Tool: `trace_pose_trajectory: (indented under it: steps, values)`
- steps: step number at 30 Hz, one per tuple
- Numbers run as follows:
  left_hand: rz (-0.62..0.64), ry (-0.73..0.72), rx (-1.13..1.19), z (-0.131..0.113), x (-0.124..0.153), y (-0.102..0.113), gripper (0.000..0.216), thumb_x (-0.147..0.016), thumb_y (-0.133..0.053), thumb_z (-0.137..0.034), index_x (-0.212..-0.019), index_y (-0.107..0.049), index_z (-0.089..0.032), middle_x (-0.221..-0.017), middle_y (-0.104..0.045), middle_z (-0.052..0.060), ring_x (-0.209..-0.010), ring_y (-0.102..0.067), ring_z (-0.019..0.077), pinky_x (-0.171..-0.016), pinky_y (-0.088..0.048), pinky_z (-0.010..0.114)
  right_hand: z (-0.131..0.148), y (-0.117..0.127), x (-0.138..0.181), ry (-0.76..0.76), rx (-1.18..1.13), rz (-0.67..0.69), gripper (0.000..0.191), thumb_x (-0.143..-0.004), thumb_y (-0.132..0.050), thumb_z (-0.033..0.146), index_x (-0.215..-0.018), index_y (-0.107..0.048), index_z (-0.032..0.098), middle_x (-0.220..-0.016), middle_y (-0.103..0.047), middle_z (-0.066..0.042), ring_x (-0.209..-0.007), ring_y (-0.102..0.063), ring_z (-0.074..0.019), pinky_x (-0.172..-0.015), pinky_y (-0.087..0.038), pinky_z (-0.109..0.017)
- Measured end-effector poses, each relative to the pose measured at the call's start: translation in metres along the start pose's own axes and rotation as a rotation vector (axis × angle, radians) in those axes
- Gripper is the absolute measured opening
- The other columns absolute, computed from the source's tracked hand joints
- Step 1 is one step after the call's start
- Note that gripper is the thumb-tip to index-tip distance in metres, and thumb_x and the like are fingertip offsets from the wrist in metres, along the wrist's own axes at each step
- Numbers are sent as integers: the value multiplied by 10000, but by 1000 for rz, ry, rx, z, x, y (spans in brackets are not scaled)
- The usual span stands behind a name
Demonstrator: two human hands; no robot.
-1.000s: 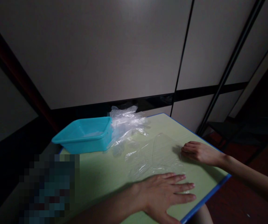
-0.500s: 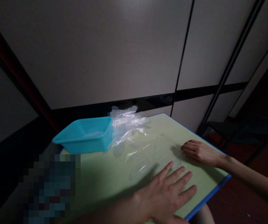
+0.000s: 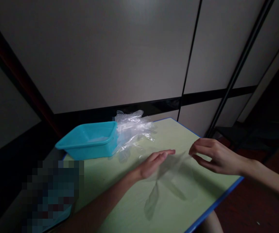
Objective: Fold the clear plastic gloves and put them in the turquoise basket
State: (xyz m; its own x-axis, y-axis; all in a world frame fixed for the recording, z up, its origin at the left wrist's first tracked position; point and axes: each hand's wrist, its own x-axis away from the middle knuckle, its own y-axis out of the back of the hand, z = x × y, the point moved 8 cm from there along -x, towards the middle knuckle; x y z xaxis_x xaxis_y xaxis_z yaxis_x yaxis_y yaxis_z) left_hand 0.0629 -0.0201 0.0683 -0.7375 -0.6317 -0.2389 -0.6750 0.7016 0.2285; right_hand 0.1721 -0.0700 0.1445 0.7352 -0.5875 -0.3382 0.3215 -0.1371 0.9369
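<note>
A clear disposable plastic glove (image 3: 167, 171) is lifted off the table, its fingers dangling toward me. My right hand (image 3: 209, 153) pinches its edge between thumb and fingers. My left hand (image 3: 154, 161) is held edge-on beside the glove with its fingers stretched out; whether it touches the film I cannot tell. Beyond my left hand lies a loose pile of similar clear gloves (image 3: 133, 127), against the side of a turquoise plastic basin (image 3: 91, 150). Something whitish lies inside the basin.
The light green table (image 3: 120, 204) has a blue edge and stands close to pale cabinet doors (image 3: 117, 58) with a dark band. A pixelated area covers the lower left. A dark chair or bench (image 3: 241, 139) stands in dimness on the right.
The glove that lay flat on the table is now raised, with my right hand pinching it. My left hand has moved up and forward, turning from palm-down to edge-on.
</note>
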Motion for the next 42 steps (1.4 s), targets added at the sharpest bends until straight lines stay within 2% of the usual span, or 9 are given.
trace_pose_trajectory:
  steps: [6, 11, 15, 20, 26, 30, 33, 37, 42]
  values:
    - [246, 107, 564, 3, 2, -17, 700, -825, -229, -633, -1124, -527, -75, -1192, -527, 151, -1184, -391, 287, -1014, -159, 460, 9, 34, -33, -101, -264, -22, 107, -816, -473, 208, -860, -571, 200, -750, -611, -12, -652, -568, -127, -581, -428, -234]
    - [350, 214, 850, -13, 11, -29, 823, -803, -87, -673, -1205, -442, -48, -1192, -519, 170, -1183, -372, 335, -999, -115, 502, -18, 37, -59, -237, -729, -37, 172, -771, -520, 238, -932, -548, 184, -617, -556, 22, -561, -530, -112, -538, -419, -239]
    - [370, 279, 1001, -23, 16, -38, 826, -773, -99, -688, -1281, -356, -89, -1229, -477, 194, -1150, -407, 356, -950, -184, 541, -58, 14, -70, -361, -1035, -25, 229, -718, -569, 214, -941, -546, 166, -605, -532, 35, -537, -503, -89, -524, -401, -224]
    - [201, 365, 1038, 8, 14, -26, 801, -815, 150, -383, -1162, -484, -38, -1088, -582, 150, -1077, -454, 340, -863, -162, 576, -108, -55, -57, -563, -1223, 84, 268, -681, -580, 181, -944, -534, 161, -655, -555, 18, -549, -518, -87, -519, -419, -223]
    - [110, 433, 1123, 54, 11, -1, 622, -794, -272, -578, -1082, -502, -78, -1106, -568, 180, -1026, -530, 344, -943, -157, 575, -148, -121, -26, -755, -1270, -14, 265, -645, -592, 189, -901, -529, 167, -669, -555, 12, -547, -533, -99, -542, -449, -252]
    - [133, 436, 1156, 58, 12, -2, 597, -787, -296, -595, -1065, -478, -99, -1137, -534, 195, -1047, -507, 354, -927, -135, 595, -159, -133, -19, -760, -1259, -122, 260, -692, -577, 228, -935, -498, 178, -699, -558, 10, -585, -542, -96, -606, -461, -260]
    - [170, 435, 1166, 55, 15, -5, 578, -843, -176, -542, -1066, -463, -93, -1145, -520, 194, -1063, -487, 358, -893, -120, 612, -160, -130, -19, -750, -1245, -168, 301, -739, -566, 282, -1007, -465, 187, -755, -579, -8, -581, -544, -94, -604, -467, -263]
    - [208, 438, 1194, 58, 16, -6, 609, -817, -217, -583, -1106, -439, -94, -1176, -493, 203, -1069, -478, 362, -897, -132, 596, -151, -126, -18, -708, -1275, -122, 412, -761, -577, 323, -1117, -417, 190, -884, -609, -63, -657, -585, -120, -602, -481, -271]
    - [219, 461, 1236, 62, 17, -8, 707, -745, -309, -668, -1140, -432, -94, -1219, -448, 230, -1088, -453, 378, -911, -161, 565, -143, -126, -22, -626, -1282, -56, 581, -657, -668, 215, -1154, -369, 186, -902, -603, -66, -644, -585, -120, -500, -444, -218]
